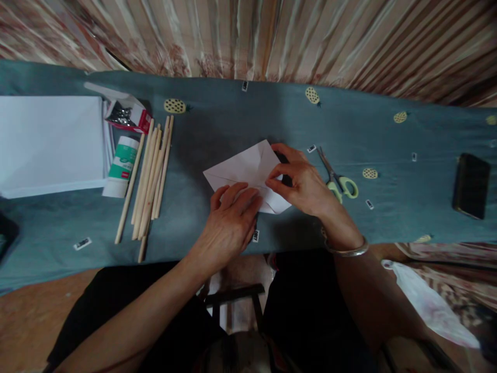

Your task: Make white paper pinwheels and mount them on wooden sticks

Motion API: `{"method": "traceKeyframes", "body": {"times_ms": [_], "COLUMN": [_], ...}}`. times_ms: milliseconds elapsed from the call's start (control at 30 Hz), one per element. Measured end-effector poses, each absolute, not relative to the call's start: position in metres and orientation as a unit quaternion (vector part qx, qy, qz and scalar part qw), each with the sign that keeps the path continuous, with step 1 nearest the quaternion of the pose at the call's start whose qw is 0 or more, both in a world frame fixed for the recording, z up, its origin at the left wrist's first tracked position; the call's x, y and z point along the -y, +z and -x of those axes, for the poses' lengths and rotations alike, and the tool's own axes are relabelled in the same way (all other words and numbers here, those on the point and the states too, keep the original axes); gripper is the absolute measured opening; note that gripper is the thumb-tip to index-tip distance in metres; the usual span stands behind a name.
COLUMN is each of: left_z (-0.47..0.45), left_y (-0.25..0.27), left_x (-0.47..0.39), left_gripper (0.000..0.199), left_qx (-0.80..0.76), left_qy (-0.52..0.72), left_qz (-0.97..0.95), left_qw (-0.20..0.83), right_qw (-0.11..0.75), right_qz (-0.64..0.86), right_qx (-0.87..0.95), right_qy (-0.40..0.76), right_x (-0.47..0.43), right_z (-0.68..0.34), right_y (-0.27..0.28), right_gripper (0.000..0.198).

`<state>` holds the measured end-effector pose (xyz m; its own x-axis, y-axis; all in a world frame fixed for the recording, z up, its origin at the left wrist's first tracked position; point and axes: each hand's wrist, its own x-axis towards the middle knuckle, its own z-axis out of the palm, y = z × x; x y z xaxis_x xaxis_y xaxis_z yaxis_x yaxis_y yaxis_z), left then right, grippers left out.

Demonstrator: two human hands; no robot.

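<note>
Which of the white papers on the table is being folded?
The small folded sheet under both hands at the centre; the big white stack lies flat and untouched at far left.

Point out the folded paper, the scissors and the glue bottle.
folded paper (pixel 248 166), head view, on the upper flap left of the fingers.
scissors (pixel 344 185), head view, on the green handle loops.
glue bottle (pixel 121 166), head view, on the green label at mid-body.

Bare forearms, silver bangle (pixel 347 252) on right wrist, black trousers (pixel 306 305)

One head-worn camera looks steeply down, close over the cloth-covered table (pixel 233 119) edge
</note>
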<state>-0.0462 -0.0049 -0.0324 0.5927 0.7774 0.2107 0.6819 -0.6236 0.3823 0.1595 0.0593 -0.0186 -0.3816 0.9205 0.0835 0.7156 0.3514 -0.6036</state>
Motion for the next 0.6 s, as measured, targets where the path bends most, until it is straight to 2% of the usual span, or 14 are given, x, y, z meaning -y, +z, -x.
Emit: {"method": "traceKeyframes", "body": {"times_ms": [600], "left_z": [0.0453], "left_y": [-0.03], "left_x": [0.003], "left_gripper": [0.034], "left_qx": [-0.413], "left_qy": [0.171], "left_qz": [-0.884], "left_qw": [0.135], "right_qw": [0.2], "right_qz": [0.521], "right_qx": [0.792], "right_qy": [0.247], "right_x": [-0.0588], "right_z": [-0.1568], "right_y": [-0.0164], "right_gripper": [0.008]}}
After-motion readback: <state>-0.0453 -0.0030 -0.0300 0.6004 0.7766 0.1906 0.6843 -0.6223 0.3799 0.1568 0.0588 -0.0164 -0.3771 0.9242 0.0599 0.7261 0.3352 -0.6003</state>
